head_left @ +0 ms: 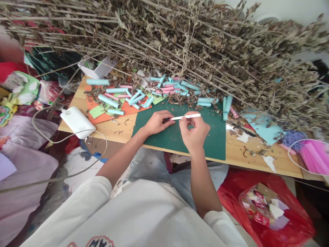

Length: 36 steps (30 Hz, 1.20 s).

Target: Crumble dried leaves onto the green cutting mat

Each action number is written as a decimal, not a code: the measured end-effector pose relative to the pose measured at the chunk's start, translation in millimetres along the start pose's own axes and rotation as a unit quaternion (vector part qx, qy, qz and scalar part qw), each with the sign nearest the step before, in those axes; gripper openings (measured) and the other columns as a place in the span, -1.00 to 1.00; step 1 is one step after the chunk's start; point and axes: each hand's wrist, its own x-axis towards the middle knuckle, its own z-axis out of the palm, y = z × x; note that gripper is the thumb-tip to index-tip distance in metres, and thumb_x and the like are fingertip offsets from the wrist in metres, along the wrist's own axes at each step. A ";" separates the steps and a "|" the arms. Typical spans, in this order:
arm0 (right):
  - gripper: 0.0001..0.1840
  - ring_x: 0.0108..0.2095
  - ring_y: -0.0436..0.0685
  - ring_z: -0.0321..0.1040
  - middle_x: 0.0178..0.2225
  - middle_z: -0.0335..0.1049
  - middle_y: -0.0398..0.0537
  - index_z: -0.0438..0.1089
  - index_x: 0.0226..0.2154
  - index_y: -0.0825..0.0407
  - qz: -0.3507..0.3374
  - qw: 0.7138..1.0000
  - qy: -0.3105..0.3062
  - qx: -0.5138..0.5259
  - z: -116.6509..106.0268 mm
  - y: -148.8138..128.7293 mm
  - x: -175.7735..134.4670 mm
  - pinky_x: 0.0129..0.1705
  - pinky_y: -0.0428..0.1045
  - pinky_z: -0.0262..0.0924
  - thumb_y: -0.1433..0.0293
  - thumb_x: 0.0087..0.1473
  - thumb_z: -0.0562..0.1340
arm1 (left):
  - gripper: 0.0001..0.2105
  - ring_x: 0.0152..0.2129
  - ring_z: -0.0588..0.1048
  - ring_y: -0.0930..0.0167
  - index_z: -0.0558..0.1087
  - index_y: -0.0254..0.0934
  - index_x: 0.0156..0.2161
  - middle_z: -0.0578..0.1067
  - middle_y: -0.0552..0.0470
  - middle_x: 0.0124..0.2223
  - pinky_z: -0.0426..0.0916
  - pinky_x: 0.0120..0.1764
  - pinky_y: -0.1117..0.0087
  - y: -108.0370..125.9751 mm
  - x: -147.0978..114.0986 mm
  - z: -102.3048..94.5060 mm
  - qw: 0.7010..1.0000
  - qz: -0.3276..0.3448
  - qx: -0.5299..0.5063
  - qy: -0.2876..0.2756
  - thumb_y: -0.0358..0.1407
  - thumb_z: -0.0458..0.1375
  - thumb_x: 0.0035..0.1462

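My right hand [194,132] grips a slim white pen [189,117] between thumb and fingers, tilted slightly up to the right. At the pen's left end, the fingertips of my left hand [159,122] pinch together on a small pink piece, mostly hidden by the fingers. Both hands are just above a dark green cutting mat [213,144]. Behind them lie several rolled light-blue paper tubes [109,101] and thinner pink paper rolls [167,89], among dry leaf crumbs.
Dried leafy stalks [159,37] hang low across the back. A white power bank [77,122] with a looping cable sits at the left edge. Orange paper [96,118] is under some tubes. Right are a black cutter [245,130], blue paper [267,127] and a red rubbish bag [236,188].
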 end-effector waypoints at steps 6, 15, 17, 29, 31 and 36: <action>-0.88 -0.54 -0.02 0.30 -0.51 0.40 -0.18 0.36 -0.40 -0.02 -0.040 0.998 -0.045 -0.002 2.6 -0.8 2.3 -0.34 -0.10 0.25 0.35 0.12 0.13 | -0.74 -0.38 0.51 0.42 0.54 -0.33 -0.23 0.56 -0.12 -0.25 0.37 -0.35 0.45 -1.9 -0.8 0.4 1.000 0.004 0.005 0.003 -0.16 0.13 0.23; -0.87 -0.57 -0.02 0.27 -0.54 0.38 -0.19 0.39 -0.40 -0.01 -0.016 1.000 0.006 0.006 -3.6 -0.1 5.3 -0.38 -0.09 0.23 0.34 0.10 0.15 | -0.78 -0.39 0.50 0.42 0.55 -0.32 -0.24 0.55 -0.08 -0.28 0.35 -0.34 0.44 -0.7 0.2 -0.4 1.000 0.004 0.001 -0.002 -0.19 0.16 0.21; -0.87 -0.57 -0.02 0.27 -0.54 0.38 -0.20 0.39 -0.40 -0.01 -0.008 1.000 0.010 0.004 -2.2 -0.5 3.5 -0.38 -0.09 0.24 0.34 0.10 0.15 | -0.77 -0.40 0.49 0.42 0.54 -0.32 -0.24 0.55 -0.09 -0.27 0.35 -0.35 0.45 -0.6 0.2 -0.5 1.000 0.002 -0.003 -0.003 -0.18 0.16 0.21; -0.88 -0.55 -0.02 0.28 -0.51 0.40 -0.18 0.38 -0.40 -0.01 -0.047 0.998 -0.036 0.024 3.1 0.8 8.0 -0.36 -0.10 0.23 0.37 0.12 0.14 | -0.75 -0.38 0.51 0.42 0.54 -0.32 -0.24 0.55 -0.11 -0.25 0.38 -0.35 0.46 -2.7 -0.9 0.4 1.000 0.008 -0.007 -0.001 -0.17 0.13 0.23; -0.89 -0.56 -0.02 0.27 -0.53 0.38 -0.20 0.37 -0.41 0.00 -0.049 0.998 -0.036 0.034 1.1 0.3 9.5 -0.38 -0.11 0.21 0.39 0.11 0.15 | -0.76 -0.38 0.51 0.42 0.54 -0.33 -0.24 0.56 -0.11 -0.26 0.37 -0.34 0.45 -2.5 -0.6 0.1 1.000 0.010 0.001 -0.001 -0.17 0.14 0.22; -0.88 -0.57 -0.03 0.25 -0.56 0.34 -0.22 0.36 -0.42 0.00 -0.039 0.995 -0.072 0.049 -1.6 -1.0 10.9 -0.40 -0.12 0.18 0.41 0.11 0.14 | -0.78 -0.37 0.51 0.41 0.54 -0.32 -0.24 0.56 -0.10 -0.25 0.38 -0.32 0.45 -2.4 -0.6 0.0 1.000 0.007 -0.003 0.000 -0.19 0.15 0.22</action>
